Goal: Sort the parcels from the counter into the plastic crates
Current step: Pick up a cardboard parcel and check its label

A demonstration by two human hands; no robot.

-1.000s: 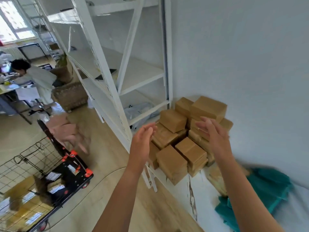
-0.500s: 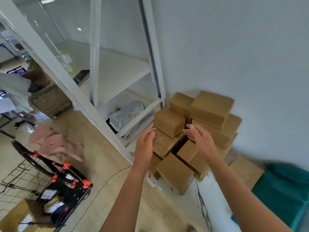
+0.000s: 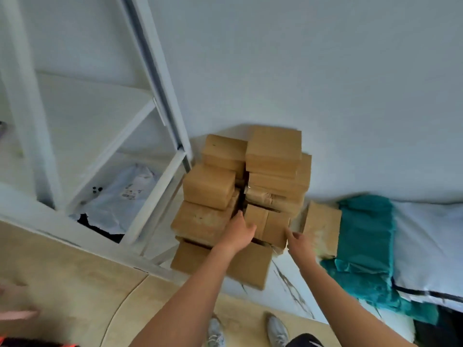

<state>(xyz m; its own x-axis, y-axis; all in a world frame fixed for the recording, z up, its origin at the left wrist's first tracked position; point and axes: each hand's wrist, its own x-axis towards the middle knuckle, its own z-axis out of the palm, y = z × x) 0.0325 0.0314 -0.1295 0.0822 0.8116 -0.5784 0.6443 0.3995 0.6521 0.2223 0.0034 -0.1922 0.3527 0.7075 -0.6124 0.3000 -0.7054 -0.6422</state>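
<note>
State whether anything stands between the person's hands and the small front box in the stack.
Nothing visible does. The left hand is at the left side of the small front box, and the right hand is at its right edge. Neighbouring boxes crowd it; the crates are out of view.

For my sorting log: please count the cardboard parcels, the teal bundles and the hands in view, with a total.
Brown cardboard parcels: 9 visible, more may be hidden
Teal crumpled soft bundle: 1
Bare hands: 2, left hand and right hand, both at one parcel
Total: 12
</note>
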